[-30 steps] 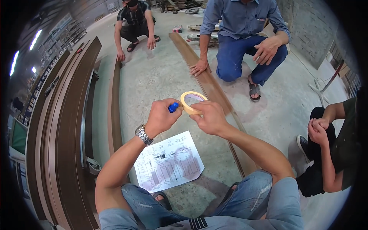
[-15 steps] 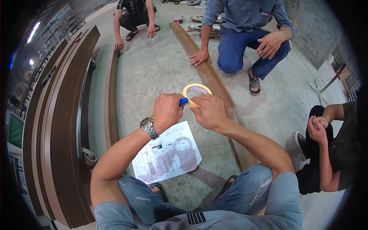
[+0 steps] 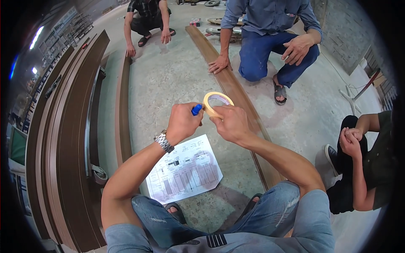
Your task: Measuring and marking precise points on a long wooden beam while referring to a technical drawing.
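My left hand point(image 3: 184, 121), with a metal wristwatch on its wrist, is closed around a blue capped pen or marker point(image 3: 197, 109); only its blue end shows. Close beside it, my right hand point(image 3: 233, 124) grips a roll of yellowish masking tape point(image 3: 206, 101) by its lower rim, the ring standing up above the fingers. Whether my left fingers also pinch the tape's end is hidden. Below both hands, a white sheet with printed drawings point(image 3: 185, 173) lies on the floor between my feet.
A long brown board point(image 3: 232, 86) runs along the floor at right, pressed by a kneeling person's hand point(image 3: 219, 64). Another narrow board point(image 3: 122, 105) lies at left, touched by a crouching person. Long brown boards point(image 3: 69, 139) are stacked on a wheeled support point(image 3: 99, 174). Someone sits at far right point(image 3: 358, 168).
My left hand has shifted slightly, the blue end moving a little left, away from the tape roll. The roll has moved slightly right. The other people stay nearly still.
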Demonstrator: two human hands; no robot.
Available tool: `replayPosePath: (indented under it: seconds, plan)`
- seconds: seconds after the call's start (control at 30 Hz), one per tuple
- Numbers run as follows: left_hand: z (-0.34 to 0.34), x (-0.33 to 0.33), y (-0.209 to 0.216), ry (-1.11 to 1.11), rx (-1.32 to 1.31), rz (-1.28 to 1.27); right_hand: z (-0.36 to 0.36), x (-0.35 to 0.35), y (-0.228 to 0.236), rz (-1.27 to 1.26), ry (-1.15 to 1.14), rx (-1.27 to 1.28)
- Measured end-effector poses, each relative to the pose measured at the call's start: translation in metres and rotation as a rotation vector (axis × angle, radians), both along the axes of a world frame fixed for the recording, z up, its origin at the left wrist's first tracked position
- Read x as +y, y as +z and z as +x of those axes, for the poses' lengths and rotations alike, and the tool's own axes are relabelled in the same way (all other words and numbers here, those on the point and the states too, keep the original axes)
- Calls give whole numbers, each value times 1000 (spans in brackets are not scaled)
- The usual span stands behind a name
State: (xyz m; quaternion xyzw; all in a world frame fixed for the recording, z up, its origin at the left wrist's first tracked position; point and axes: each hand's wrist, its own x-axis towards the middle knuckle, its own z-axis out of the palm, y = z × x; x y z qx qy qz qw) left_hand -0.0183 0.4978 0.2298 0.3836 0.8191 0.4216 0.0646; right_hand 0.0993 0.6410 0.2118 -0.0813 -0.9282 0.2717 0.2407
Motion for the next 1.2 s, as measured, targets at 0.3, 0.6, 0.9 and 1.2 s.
replayPosePath:
  seconds: [0.3,0.6,0.9,1.2]
  plan:
    - [3,-1,-5,-26,308,-48,-3,-7,-6,97,-18,-11]
    - [-4,2,-12,4,318,15,-3,-10,-4,50,-13,25]
    - [-22,-9,1,-188,-90,54,-3,-1,10,-165,-42,-116]
    - [0,-1,-10,-59,251,-12,0,-7,-8,58,-26,21]
